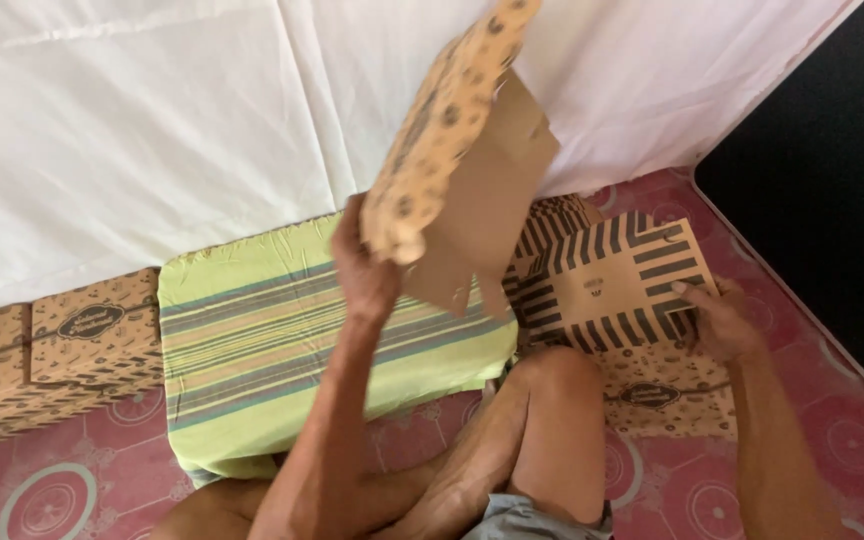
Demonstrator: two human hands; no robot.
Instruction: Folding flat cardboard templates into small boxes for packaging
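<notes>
My left hand (pixel 364 262) is raised and grips a flat, unfolded cardboard box blank (pixel 457 160) with a dotted brown print, held up at a tilt above a green striped cushion (pixel 252 330). My right hand (pixel 717 318) rests on the near right corner of a stack of flat cardboard blanks (pixel 612 275) with black stripes, lying on the floor to the right. My bent knee (pixel 542 400) sits between the cushion and the stack.
Folded brown printed boxes (pixel 52 345) stand at the left against a white cloth wall (pixel 152 120). A red patterned mat (pixel 832 430) covers the floor. A dark area (pixel 832 150) lies at the far right.
</notes>
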